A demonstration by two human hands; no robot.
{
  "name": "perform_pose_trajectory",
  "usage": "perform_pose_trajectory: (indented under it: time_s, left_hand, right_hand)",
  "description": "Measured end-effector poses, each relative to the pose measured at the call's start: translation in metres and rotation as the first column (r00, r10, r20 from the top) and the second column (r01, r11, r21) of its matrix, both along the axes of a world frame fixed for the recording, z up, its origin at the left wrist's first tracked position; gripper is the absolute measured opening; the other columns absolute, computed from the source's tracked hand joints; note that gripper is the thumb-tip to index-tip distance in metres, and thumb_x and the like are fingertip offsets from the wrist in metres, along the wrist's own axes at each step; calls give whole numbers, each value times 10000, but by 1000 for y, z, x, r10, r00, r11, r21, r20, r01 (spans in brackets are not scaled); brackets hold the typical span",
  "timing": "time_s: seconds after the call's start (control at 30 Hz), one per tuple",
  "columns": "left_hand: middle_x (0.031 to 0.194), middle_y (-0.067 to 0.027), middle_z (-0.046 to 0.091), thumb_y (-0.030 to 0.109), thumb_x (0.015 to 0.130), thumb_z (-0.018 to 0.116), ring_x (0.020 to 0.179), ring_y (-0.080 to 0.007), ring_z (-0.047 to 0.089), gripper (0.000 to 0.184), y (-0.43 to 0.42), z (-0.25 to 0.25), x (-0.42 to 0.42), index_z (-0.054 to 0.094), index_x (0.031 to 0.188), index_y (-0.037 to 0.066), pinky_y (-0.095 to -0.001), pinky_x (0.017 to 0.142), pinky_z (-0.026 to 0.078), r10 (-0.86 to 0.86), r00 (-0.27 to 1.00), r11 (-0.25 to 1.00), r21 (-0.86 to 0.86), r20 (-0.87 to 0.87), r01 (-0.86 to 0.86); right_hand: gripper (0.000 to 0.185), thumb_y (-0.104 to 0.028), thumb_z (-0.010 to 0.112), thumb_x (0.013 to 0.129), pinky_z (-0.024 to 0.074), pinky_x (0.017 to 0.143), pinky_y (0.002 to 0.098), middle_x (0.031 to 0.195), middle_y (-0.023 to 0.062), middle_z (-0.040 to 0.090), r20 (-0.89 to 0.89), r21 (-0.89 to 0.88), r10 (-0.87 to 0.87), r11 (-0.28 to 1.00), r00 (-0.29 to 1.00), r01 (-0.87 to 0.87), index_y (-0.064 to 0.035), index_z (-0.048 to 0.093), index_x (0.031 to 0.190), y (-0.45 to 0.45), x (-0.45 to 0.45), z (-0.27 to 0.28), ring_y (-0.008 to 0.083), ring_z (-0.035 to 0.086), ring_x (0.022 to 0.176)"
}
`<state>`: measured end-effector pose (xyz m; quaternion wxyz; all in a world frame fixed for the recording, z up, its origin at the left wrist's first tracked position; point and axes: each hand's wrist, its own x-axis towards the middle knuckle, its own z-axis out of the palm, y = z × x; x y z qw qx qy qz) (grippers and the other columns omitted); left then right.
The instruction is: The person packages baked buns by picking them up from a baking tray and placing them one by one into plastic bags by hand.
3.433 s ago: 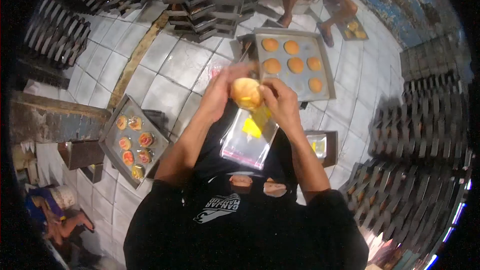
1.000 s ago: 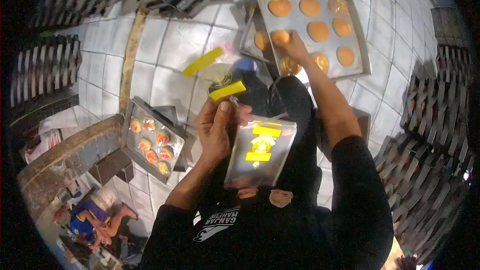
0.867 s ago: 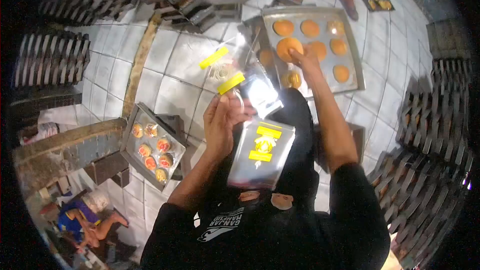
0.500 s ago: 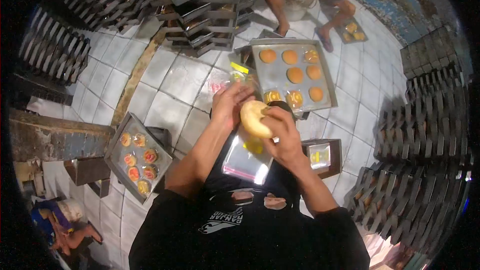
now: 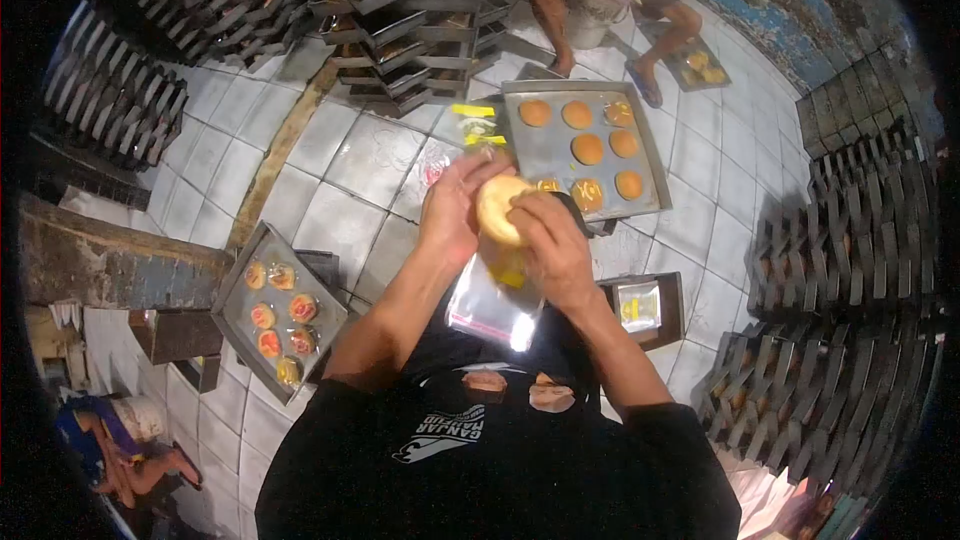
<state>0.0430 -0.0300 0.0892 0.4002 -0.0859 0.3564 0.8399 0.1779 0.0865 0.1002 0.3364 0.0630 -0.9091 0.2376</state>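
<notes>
A round pale bun (image 5: 500, 212) is gripped in my right hand (image 5: 557, 250), its light underside turned upward. Close against its left side is my left hand (image 5: 455, 205), fingers bent around a clear plastic bag (image 5: 478, 125) with yellow print that sticks out beyond the fingertips. Part of that bag is hidden by the hand. Below both hands, a stack of clear plastic bags (image 5: 490, 305) lies on my lap.
A tray of buns (image 5: 640, 105), some bagged, is ahead; another tray (image 5: 240, 305) with wrapped buns sits left. A box of bags (image 5: 672, 310) is at right. Stacked trays (image 5: 830, 380) line the sides. Another person's leg (image 5: 550, 25) and a seated person (image 5: 115, 450) are nearby.
My right hand has brought the bun slightly up and left, closer to my left hand. The yellow-printed bag now stretches further beyond my left fingers.
</notes>
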Motion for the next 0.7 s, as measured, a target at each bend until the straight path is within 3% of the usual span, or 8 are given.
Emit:
perform_pose_trajectory:
  time_s: [0.23, 0.3, 0.43, 0.5, 0.53, 0.57, 0.63, 0.7]
  left_hand:
    - [1255, -72, 659, 343, 1039, 527, 1148, -213, 625, 375, -1, -9, 24, 612, 1273, 62, -386, 1029, 472, -17, 996, 995, 102, 86, 8]
    - [1266, -72, 652, 337, 1037, 530, 1164, -217, 619, 384, 0, -18, 21, 603, 1285, 54, -386, 1062, 449, -141, 978, 977, 184, 157, 111]
    - [1225, -87, 675, 389, 1018, 538, 1140, -232, 637, 395, 5, -11, 34, 620, 1258, 86, -408, 1036, 478, 45, 996, 987, 153, 74, -56]
    - [1276, -81, 645, 379, 1028, 533, 1164, -230, 621, 407, -6, -21, 7, 591, 1306, 88, -402, 1041, 476, -112, 985, 948, 311, 133, 66]
    - [1335, -75, 610, 363, 1048, 515, 1217, -232, 595, 427, -7, -17, 1, 553, 1365, 79, -387, 1072, 452, -39, 984, 985, 171, 172, 10]
    - [1335, -75, 610, 363, 1048, 515, 1217, -232, 595, 427, -5, -16, 6, 553, 1365, 79, -387, 1072, 452, -45, 987, 984, 176, 157, 16]
    - [1421, -114, 574, 355, 1075, 426, 1318, -259, 538, 474, 6, -20, 41, 495, 1440, 60, -402, 1159, 382, -38, 974, 999, -43, -223, 29]
    - [1444, -118, 556, 340, 1079, 429, 1336, -261, 529, 486, 8, -13, 41, 462, 1473, 59, -409, 1162, 382, 17, 961, 1000, -7, -277, -19]
  right_hand:
    - [428, 12, 696, 726, 531, 1007, 449, 1187, 150, 668, -1, -24, -48, 999, 999, 48, -31, 671, 1151, 0, -10, 1, 358, 645, 1154]
    - [448, -22, 713, 744, 491, 1049, 492, 1188, 147, 674, 62, -76, 4, 997, 998, 1, -47, 664, 1188, -5, -11, 0, 345, 640, 1161]
    - [482, -55, 696, 809, 338, 1152, 576, 1251, 180, 662, 169, -55, -174, 981, 970, 185, -49, 617, 1284, -13, -21, -12, 358, 603, 1237]
    - [546, -37, 670, 822, 308, 1167, 593, 1354, 211, 606, 212, -138, -22, 989, 977, 53, -34, 565, 1357, -27, -22, -18, 380, 563, 1300]
    - [570, -44, 622, 860, 266, 1183, 613, 1449, 236, 529, 320, -132, 22, 991, 947, 22, -15, 504, 1417, -31, -21, -12, 390, 499, 1371]
    - [570, -44, 622, 860, 266, 1183, 613, 1449, 236, 529, 306, -127, 16, 992, 952, 24, -15, 504, 1417, -27, -26, -10, 390, 499, 1371]
    - [538, -55, 585, 879, 228, 1194, 626, 1418, 237, 539, 282, 50, -164, 986, 945, 156, -6, 503, 1409, -19, -33, -9, 385, 476, 1386]
    - [523, -60, 567, 888, 209, 1199, 632, 1402, 238, 544, 253, 143, -233, 969, 939, 201, -2, 503, 1405, -13, -40, -6, 383, 464, 1394]
